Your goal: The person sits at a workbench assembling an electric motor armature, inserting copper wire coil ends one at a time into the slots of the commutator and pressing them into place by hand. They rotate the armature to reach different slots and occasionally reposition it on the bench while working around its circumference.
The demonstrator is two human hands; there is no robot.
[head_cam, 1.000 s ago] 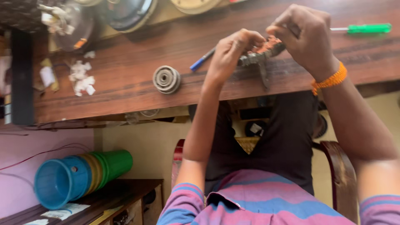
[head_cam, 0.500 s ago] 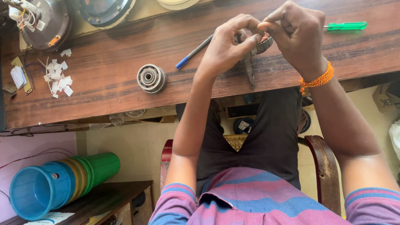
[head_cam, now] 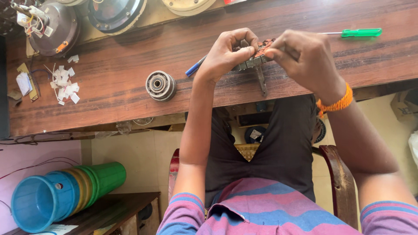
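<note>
Both hands meet over the near edge of the brown wooden desk (head_cam: 130, 82), pinching a small grey metal part with orange-red windings (head_cam: 254, 56) between them. The left hand (head_cam: 226, 54) has its fingers curled tight on the part's left end; the right hand (head_cam: 307, 61), with an orange thread band (head_cam: 337, 102) at the wrist, nips the right end with closed fingers. The part's long axis runs left to right, its right end tilted slightly away. A thin grey metal strip (head_cam: 262, 82) hangs from it toward the desk edge. A ribbed round metal bearing hub (head_cam: 160, 85) lies well left; a green-handled screwdriver (head_cam: 357, 32) lies beyond the right hand, and a blue pen (head_cam: 195, 67) peeks beside the left.
</note>
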